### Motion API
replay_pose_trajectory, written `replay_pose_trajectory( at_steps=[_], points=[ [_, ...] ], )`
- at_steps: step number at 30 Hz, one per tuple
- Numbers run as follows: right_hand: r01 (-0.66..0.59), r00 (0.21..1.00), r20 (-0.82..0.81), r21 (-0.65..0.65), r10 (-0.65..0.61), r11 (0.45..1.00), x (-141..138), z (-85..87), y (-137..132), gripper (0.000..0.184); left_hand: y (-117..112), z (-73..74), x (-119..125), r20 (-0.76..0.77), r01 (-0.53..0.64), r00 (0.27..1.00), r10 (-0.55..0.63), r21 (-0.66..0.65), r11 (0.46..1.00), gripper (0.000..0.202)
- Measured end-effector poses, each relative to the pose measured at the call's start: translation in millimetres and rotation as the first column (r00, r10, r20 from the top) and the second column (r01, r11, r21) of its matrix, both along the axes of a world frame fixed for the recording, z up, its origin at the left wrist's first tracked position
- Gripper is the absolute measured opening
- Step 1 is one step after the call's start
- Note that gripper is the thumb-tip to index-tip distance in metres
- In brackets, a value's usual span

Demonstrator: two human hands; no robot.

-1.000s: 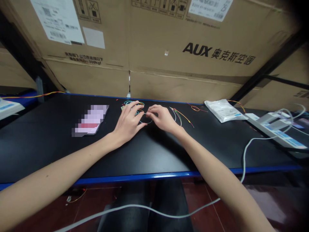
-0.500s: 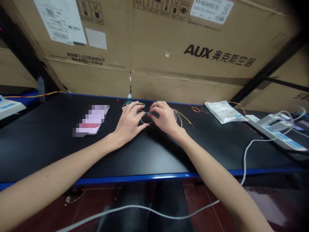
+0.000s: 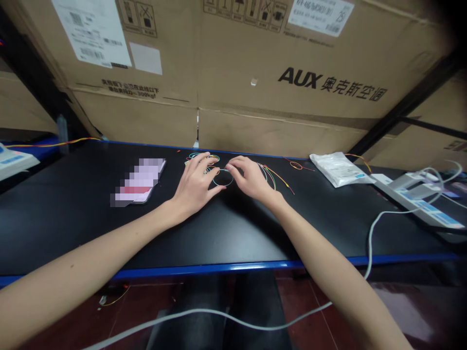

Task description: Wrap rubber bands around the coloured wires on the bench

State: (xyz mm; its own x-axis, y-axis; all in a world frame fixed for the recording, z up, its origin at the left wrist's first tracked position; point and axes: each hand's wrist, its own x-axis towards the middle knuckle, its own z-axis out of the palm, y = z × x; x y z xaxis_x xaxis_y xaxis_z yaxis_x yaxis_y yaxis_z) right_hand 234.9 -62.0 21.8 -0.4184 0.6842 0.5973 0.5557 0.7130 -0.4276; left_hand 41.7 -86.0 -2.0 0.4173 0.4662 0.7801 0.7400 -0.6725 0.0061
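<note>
My left hand (image 3: 194,182) lies with fingers spread over a bundle of thin coloured wires (image 3: 216,158) on the black table, its thumb apart from the other fingers. One green-blue wire (image 3: 224,185) curves in a small loop between my two hands. At the top of that loop, the thumb and forefinger of my right hand (image 3: 251,179) pinch the wire. Loose ends of more wires (image 3: 279,178), yellow, red and green among them, stick out to the right behind my right hand. My fingers hide part of the bundle.
On the left lies a phone (image 3: 140,182) with a blurred screen. To the right are a small wire coil (image 3: 296,165), a white plastic packet (image 3: 337,168) and a power strip (image 3: 419,200) with a white cable (image 3: 370,238). Large cardboard boxes (image 3: 233,73) stand behind the table.
My right hand has shifted slightly, its fingers closer together at the wire. The small green-blue loop now shows as a fuller round. My left hand stays in place.
</note>
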Motion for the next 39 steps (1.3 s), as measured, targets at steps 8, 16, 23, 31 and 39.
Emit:
replay_pose_trajectory(
  at_steps=[8, 16, 23, 31, 39],
  points=[
    [0.058, 0.997, 0.039, 0.221, -0.068, 0.974, 0.4, -6.1, 1.2, 0.005, -1.7, 0.9, 1.2, 0.009, 0.000, 1.000, 0.001, -0.034, 0.999, 0.030],
    [0.018, 0.992, 0.116, 0.193, -0.041, 0.981, -2.0, -10.4, 4.9, 0.005, -1.7, -1.2, 1.0, -0.030, 0.009, 0.999, -0.009, 0.009, 1.000, 0.029],
    [0.008, 0.995, 0.099, 0.190, -0.028, 0.982, -1.9, -9.1, 3.3, 0.007, -1.9, -1.2, 1.3, -0.037, 0.002, 0.999, -0.002, 0.007, 1.000, 0.029],
    [0.015, 0.997, 0.069, 0.230, -0.032, 0.973, -2.6, -6.9, 0.2, 0.009, -2.5, 1.9, 0.2, -0.048, -0.005, 0.999, 0.006, 0.013, 1.000, 0.027],
    [0.103, 0.991, 0.048, 0.285, -0.122, 0.953, -4.3, -7.5, -1.5, 0.003, -0.5, 2.5, -1.1, -0.043, -0.042, 0.998, 0.043, 0.031, 0.999, 0.028]
  ],
)
